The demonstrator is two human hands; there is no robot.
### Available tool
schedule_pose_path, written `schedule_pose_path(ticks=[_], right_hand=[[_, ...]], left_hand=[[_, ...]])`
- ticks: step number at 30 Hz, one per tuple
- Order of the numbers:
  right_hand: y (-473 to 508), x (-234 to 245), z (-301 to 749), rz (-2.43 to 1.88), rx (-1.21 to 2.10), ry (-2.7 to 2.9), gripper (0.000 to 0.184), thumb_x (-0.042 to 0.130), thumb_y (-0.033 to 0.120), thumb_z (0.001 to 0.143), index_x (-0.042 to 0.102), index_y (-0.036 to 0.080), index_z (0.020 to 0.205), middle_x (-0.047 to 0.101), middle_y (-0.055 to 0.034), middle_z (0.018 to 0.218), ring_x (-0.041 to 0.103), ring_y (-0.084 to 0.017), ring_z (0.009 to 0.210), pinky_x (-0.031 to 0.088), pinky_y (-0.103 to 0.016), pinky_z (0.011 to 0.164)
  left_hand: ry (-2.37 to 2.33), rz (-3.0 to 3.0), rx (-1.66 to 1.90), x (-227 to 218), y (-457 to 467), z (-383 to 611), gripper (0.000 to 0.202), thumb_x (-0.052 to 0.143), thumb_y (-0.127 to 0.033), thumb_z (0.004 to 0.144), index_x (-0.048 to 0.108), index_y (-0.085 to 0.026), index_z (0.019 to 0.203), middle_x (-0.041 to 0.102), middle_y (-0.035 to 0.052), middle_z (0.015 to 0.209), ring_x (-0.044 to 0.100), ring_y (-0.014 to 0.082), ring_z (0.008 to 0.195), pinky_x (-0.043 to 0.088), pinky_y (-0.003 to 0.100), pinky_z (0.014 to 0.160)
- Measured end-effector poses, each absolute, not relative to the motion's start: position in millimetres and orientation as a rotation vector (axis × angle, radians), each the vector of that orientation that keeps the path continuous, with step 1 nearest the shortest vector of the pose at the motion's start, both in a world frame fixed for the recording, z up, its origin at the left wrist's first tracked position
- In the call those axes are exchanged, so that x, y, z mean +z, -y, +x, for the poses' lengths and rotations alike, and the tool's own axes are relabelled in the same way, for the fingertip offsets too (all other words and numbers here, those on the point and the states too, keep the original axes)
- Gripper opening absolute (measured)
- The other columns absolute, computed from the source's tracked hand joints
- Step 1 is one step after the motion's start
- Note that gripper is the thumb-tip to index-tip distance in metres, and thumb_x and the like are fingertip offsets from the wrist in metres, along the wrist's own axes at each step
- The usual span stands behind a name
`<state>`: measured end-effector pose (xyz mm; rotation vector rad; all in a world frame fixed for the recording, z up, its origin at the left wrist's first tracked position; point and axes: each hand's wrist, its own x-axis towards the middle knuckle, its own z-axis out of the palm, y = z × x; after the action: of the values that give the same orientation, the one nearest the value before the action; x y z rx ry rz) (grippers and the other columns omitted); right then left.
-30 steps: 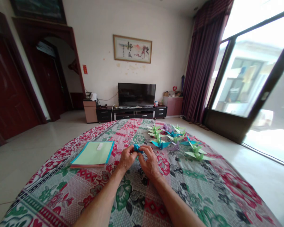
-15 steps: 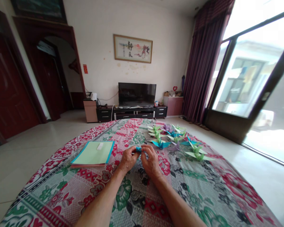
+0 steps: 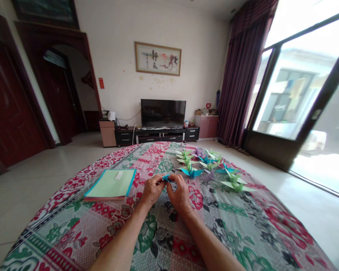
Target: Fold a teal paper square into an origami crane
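Note:
A small piece of folded blue paper (image 3: 166,178) is pinched between the fingertips of both hands, over the middle of the table. My left hand (image 3: 153,190) grips its left side, thumb and fingers closed. From the right, my right hand (image 3: 180,191) holds it the same way, and fingers hide part of the folds. Beyond my right hand stand several folded paper cranes in green, blue and purple, the closest being a blue crane (image 3: 191,172). To the left of my hands lies a stack of coloured paper (image 3: 110,184), light green on top with a blue edge.
A round table is covered by a patterned tablecloth (image 3: 164,233). On the stack sits a small white slip (image 3: 119,175). A light green crane (image 3: 236,185) stands nearest the right edge. Past the table are a television (image 3: 163,113) and a low cabinet (image 3: 149,137).
The blue paper has shifted in my fingertips and now shows more uneven, raised folds. My right fingers have moved slightly around it. The cranes and paper stack stay in place.

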<state>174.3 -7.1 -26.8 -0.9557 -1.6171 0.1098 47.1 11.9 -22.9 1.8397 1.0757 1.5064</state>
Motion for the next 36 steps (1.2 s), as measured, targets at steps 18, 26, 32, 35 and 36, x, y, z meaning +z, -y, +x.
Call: schedule_pose_path(ticks=[18,26,32,35,36], right_hand=[[5.2,-25.2,176.8,-0.915,0.125,1.608,0.013,0.049,0.01,0.075,0.056,0.02,0.08,0.057,-0.0028,0.08,0.055,-0.016,0.078,0.044,-0.029,0.073],[4.6,-24.0,177.5,-0.899,0.169,1.652,0.016,0.048,0.008,0.074,0.058,0.02,0.079,0.057,-0.0027,0.08,0.055,-0.016,0.078,0.044,-0.028,0.073],[6.3,-22.9,177.5,-0.923,0.106,1.652,0.02,0.049,0.006,0.069,0.059,0.02,0.079,0.054,-0.0045,0.088,0.052,-0.018,0.087,0.043,-0.032,0.079],[6.1,-23.4,178.1,-0.901,0.104,1.663,0.02,0.048,0.005,0.069,0.059,0.02,0.079,0.054,-0.0052,0.092,0.052,-0.018,0.09,0.043,-0.033,0.082],[5.8,-23.7,178.5,-0.888,0.119,1.679,0.02,0.048,0.005,0.07,0.058,0.02,0.079,0.054,-0.005,0.091,0.052,-0.017,0.088,0.043,-0.032,0.081]], left_hand=[[-1.091,1.831,1.466,-29.9,-16.7,47.7,0.023,0.059,-0.022,0.073,0.071,-0.019,0.093,0.07,0.0031,0.089,0.062,0.0166,0.078,0.048,0.025,0.073],[-1.103,1.869,1.435,-28.4,-15.7,46.9,0.024,0.057,-0.019,0.072,0.07,-0.019,0.093,0.07,0.003,0.088,0.061,0.0152,0.074,0.047,0.025,0.072],[-1.103,1.935,1.429,-28.5,-15.8,47.8,0.024,0.055,-0.017,0.073,0.07,-0.019,0.092,0.069,0.002,0.086,0.061,0.0139,0.073,0.046,0.022,0.068],[-1.093,1.97,1.432,-29.3,-15.8,47.7,0.025,0.053,-0.014,0.073,0.07,-0.019,0.091,0.069,0.002,0.085,0.06,0.0134,0.073,0.046,0.021,0.067],[-1.089,1.977,1.432,-29.3,-15.6,47.5,0.026,0.053,-0.013,0.072,0.07,-0.019,0.091,0.069,0.0021,0.085,0.06,0.0135,0.074,0.046,0.022,0.068]])
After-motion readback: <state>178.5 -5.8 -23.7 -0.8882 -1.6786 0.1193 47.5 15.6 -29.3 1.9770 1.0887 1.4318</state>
